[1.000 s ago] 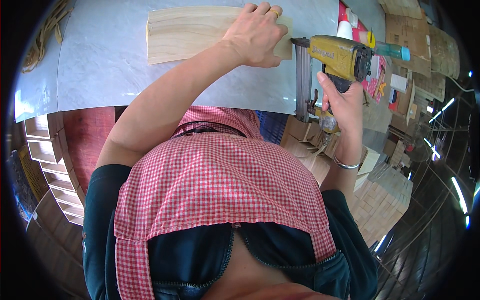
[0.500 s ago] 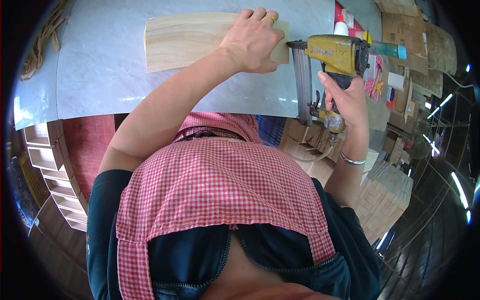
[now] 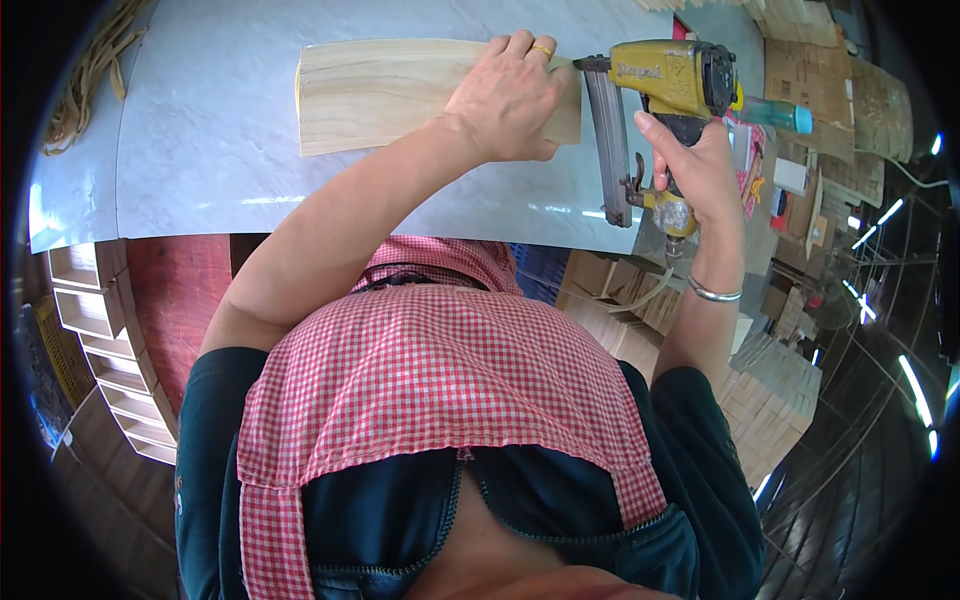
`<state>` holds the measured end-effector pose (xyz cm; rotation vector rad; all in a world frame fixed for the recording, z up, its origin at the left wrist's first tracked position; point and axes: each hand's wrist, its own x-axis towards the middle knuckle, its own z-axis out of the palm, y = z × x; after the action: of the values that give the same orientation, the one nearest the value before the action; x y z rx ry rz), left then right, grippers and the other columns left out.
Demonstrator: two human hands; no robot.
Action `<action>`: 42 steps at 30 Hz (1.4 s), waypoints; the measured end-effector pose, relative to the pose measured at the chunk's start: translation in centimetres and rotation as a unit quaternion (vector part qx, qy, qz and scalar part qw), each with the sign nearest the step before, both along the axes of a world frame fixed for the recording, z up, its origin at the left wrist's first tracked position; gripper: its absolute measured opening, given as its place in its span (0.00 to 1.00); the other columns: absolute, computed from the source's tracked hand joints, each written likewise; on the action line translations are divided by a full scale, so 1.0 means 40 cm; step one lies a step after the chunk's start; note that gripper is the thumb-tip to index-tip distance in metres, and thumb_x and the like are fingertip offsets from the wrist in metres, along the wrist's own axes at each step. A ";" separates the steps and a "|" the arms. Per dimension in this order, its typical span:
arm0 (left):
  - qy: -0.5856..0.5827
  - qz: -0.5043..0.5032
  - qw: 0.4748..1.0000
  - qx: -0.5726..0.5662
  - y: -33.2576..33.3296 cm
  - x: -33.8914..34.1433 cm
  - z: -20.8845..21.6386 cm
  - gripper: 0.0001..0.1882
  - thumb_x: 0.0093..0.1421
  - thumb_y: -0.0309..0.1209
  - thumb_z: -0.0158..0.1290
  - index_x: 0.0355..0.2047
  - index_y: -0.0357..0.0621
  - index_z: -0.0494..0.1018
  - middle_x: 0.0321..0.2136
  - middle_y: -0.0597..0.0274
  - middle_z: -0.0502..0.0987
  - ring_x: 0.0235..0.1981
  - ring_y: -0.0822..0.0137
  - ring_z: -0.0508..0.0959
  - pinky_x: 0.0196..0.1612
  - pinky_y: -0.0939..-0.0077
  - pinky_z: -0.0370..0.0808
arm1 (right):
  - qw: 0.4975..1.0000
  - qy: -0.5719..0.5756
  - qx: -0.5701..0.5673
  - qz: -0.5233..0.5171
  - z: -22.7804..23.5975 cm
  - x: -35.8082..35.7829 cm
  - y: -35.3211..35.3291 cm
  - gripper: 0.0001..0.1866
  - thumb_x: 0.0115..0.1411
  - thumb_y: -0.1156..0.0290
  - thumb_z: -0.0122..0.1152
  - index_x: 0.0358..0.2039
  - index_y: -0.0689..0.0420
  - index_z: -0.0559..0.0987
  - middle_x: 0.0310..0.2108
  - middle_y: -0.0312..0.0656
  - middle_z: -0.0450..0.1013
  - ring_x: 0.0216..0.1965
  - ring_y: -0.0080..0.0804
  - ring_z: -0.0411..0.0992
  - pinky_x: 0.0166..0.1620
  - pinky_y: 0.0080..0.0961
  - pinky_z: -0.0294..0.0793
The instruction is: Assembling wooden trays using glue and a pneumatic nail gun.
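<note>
The left grip (image 3: 508,105) clamps a board (image 3: 385,98) on the bench (image 3: 220,190), the right grip (image 3: 706,172) a nailer (image 3: 665,78) perhaps touching the board's end.

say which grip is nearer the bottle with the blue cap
Right. The right grip is around the nail gun, left of and lower than the bottle; the left grip is across the board, much farther left.

Holds left forearm (image 3: 360,215) angled forward-right, left hand (image 3: 505,100) palm-down; gripping with right hand (image 3: 707,170), thumb (image 3: 661,136) extended, right forearm (image 3: 690,335) pointing forward.
</note>
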<state>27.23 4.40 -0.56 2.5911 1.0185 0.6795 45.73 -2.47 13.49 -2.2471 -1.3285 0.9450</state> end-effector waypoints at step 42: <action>0.180 0.080 0.972 -0.127 0.008 -0.295 0.115 0.38 0.35 0.50 0.67 0.43 0.36 0.75 0.41 0.48 0.75 0.41 0.50 0.75 0.49 0.55 0.73 | 0.996 0.063 0.031 0.051 -0.007 -0.063 -0.170 0.12 0.60 0.67 0.68 0.32 0.64 0.80 0.15 0.33 0.69 0.11 0.20 0.62 0.16 0.17 0.64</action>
<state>15.44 4.71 4.02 2.4704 1.3333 0.0945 43.23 -9.27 13.20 -2.0544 -1.4065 1.0484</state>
